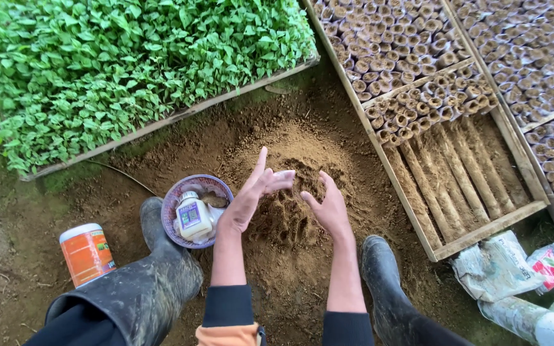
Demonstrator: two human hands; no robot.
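Brown, loose soil (290, 192) lies in a pile on the ground between two muddy rubber boots. Both hands hang just above it, near each other. The left hand (254, 192) is wide open, fingers straight, with a little dirt on the fingertips. The right hand (329, 208) is open too, fingers a bit curled. Neither hand holds anything. To work this soil well, I think it helps to dig in with spread fingers and break up the lumps. A small bowl (176, 197) with a white bottle in it sits beside the left hand.
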